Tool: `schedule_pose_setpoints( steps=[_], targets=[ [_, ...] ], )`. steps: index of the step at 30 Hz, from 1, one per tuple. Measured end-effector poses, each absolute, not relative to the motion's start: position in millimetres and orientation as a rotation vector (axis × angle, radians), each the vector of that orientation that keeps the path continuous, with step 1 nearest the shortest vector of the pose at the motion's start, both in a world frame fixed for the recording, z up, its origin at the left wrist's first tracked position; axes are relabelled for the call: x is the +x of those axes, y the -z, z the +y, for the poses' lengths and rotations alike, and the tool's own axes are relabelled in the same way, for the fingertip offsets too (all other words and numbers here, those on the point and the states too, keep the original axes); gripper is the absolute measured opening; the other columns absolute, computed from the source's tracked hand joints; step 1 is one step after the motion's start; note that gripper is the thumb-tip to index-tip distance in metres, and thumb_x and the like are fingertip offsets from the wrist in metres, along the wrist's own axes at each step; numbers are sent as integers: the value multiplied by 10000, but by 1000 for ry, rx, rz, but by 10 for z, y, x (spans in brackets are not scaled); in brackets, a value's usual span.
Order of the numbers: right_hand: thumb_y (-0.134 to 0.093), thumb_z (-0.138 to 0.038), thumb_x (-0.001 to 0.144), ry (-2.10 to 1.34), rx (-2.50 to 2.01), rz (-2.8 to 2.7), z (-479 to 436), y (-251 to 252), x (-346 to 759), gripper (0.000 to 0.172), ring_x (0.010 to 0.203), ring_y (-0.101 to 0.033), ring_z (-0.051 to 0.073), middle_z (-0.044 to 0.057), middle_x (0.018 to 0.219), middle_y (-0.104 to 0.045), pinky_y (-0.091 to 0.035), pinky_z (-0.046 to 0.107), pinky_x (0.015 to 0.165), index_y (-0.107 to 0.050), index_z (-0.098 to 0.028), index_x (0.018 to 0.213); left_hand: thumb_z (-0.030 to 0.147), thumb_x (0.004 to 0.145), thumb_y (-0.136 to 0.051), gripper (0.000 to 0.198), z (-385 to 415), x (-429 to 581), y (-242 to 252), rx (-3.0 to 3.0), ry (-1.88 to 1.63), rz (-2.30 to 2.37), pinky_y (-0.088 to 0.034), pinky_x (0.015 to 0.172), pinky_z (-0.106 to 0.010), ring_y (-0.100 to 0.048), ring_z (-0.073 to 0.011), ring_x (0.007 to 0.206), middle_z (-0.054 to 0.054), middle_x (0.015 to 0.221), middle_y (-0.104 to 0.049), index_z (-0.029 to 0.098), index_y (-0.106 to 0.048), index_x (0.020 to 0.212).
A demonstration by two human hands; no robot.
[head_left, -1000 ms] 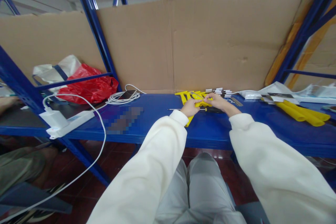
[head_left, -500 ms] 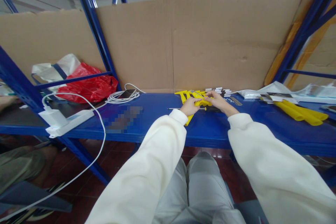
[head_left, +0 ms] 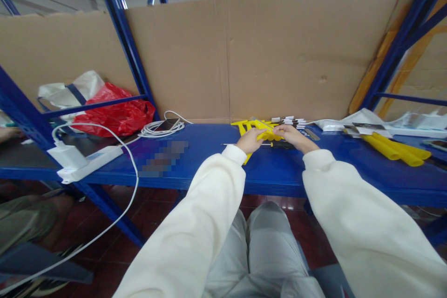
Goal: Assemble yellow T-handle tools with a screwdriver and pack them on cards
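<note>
My left hand (head_left: 248,140) and my right hand (head_left: 291,134) meet over the blue shelf (head_left: 209,167), both closed on the same yellow plastic piece (head_left: 267,135). More yellow pieces (head_left: 244,125) lie just behind them by the cardboard wall. A thin screwdriver (head_left: 232,144) with a dark handle lies on the shelf right under my hands. A row of small black and white parts (head_left: 289,121) sits just beyond my right hand.
A phone on a coiled white cable (head_left: 164,127) lies to the left. Further left are a red bag (head_left: 115,114) and a white power strip (head_left: 80,160) with a cord hanging down. Yellow tubes (head_left: 394,151) and papers (head_left: 359,121) lie at right. Another person's leg (head_left: 24,219) shows lower left.
My hands have shifted only slightly on the yellow piece; the view has drifted a little. Nothing else has moved.
</note>
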State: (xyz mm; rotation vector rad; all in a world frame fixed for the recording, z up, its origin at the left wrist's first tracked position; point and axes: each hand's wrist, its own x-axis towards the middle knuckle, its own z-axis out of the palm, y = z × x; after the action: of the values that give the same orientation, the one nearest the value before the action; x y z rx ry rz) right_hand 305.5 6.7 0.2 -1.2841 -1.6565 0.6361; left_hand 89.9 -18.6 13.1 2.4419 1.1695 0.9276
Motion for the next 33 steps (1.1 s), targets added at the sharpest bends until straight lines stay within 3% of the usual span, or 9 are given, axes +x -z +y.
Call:
schedule_pose_setpoints(
  steps=[8, 14, 19, 28, 33],
  targets=[
    [-808, -483, 757, -604, -1285, -1718, 84, 12, 3063, 288, 835, -674, 240, 62, 839, -758, -554, 396, 892, -727, -208, 728, 117, 990, -594, 576, -319, 840, -160, 2632, -678, 1396, -483, 1177, -427, -645, -302, 1357, -130, 1458, -666, 302, -617, 1536],
    [-778, -407, 786, -597, -1320, -1729, 97, 24, 3075, 206, 850, -686, 242, 76, 878, -780, -552, 414, 944, -755, -203, 766, 55, 983, -493, 713, -427, 891, -161, 2776, -514, 1448, -551, 1081, -504, -682, -376, 1268, -176, 1493, -589, 344, -485, 1635],
    [-764, -350, 780, -591, -1345, -1732, 119, 23, 3091, 155, 883, -703, 255, 78, 887, -786, -552, 429, 981, -747, -198, 750, 38, 987, -455, 760, -471, 915, -189, 2881, -332, 1502, -583, 1033, -493, -695, -346, 1236, -171, 1459, -579, 348, -383, 1677],
    [-776, -317, 787, -603, -1353, -1707, 118, 2, 3095, 141, 892, -708, 251, 70, 860, -781, -546, 428, 996, -735, -201, 717, 12, 1017, -347, 738, -606, 965, -243, 2854, -328, 1611, -591, 1006, -488, -696, -329, 1219, -179, 1483, -553, 343, -388, 1676],
    [-775, -293, 805, -600, -1352, -1627, 74, -18, 3073, 125, 884, -706, 234, 72, 871, -783, -548, 397, 967, -754, -188, 740, 6, 998, -392, 755, -564, 966, -220, 2822, -428, 1572, -588, 1005, -506, -694, -344, 1215, -167, 1485, -542, 377, -428, 1654]
  ],
)
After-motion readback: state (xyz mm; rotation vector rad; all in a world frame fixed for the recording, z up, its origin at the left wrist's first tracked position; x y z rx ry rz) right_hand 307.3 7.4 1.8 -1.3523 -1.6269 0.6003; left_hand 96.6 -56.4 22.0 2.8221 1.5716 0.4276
